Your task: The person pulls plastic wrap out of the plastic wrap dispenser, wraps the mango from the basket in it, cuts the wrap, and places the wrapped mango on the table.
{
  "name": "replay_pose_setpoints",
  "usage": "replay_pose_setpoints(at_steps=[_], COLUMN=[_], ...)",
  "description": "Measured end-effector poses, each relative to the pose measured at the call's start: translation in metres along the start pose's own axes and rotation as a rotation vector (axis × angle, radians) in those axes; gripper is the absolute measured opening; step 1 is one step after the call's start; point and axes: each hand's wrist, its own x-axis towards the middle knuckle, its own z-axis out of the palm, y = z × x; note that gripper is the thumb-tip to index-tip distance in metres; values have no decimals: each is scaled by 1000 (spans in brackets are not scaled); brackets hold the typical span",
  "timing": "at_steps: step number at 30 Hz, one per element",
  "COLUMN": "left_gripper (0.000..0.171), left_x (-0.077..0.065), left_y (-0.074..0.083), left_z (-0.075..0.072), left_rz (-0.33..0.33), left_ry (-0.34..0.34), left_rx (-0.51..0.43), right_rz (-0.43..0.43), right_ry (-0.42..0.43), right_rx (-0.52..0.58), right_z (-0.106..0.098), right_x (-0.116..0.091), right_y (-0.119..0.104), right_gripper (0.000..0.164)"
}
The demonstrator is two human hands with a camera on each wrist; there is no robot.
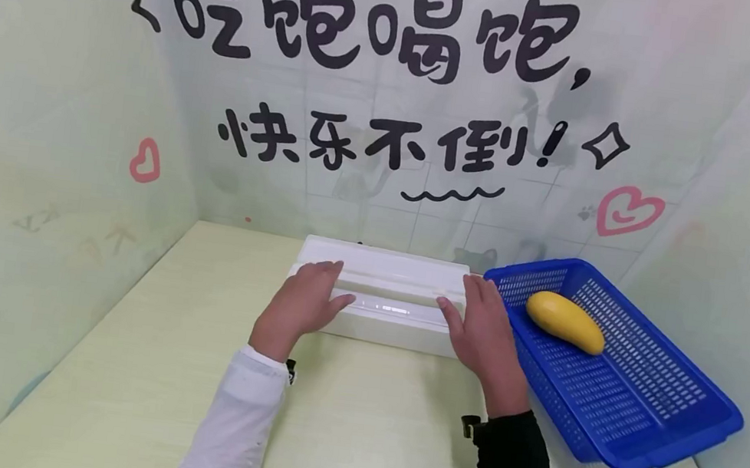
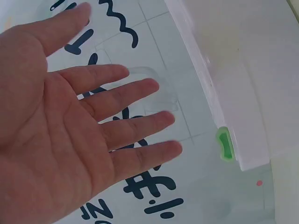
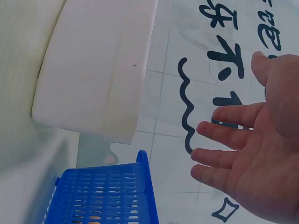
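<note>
A long white box (image 1: 398, 333) with a ridged top and a glossy clear strip stands at the back of the table. My left hand (image 1: 301, 299) is over its left end, fingers spread and straight, thumb pointing inward. Over the right end is my right hand (image 1: 485, 328), its fingers likewise extended. Both wrist views show bare palms with nothing held, and the fingertips apart from the box. A small green tab (image 2: 226, 143) sticks out at one end of the box in the left wrist view.
Right of the box, a blue perforated basket (image 1: 607, 395) holds a yellow mango-like fruit (image 1: 565, 321). The pale wooden table (image 1: 144, 370) is bounded by printed curtains (image 1: 384, 212) at the back and both sides.
</note>
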Motion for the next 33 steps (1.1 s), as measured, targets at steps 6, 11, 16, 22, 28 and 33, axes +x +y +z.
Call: replay_pose_setpoints(at_steps=[6,11,16,22,28,33], left_gripper=[39,27,25,26,22,17], left_x=[-2,-2,-1,3,4,7], left_y=[-22,-40,-52,-58,-58,-58], left_z=[-6,-7,-6,-3,1,3], left_rz=[-26,-62,-89,-79,-88,-91], left_ry=[30,34,14,1,7,25], left_rx=[-33,-54,-68,-67,-61,-67], right_rz=[-21,-22,-21,1,14,32], right_ry=[23,-47,-122,-121,-111,-104], right_rx=[-57,-73,-70,-72,-85,-105], right_z=[-2,-1,1,8,18,20], right_x=[0,1,2,5,8,9], right_y=[5,10,14,16,20,21], right_gripper=[46,29,23,26,21,14])
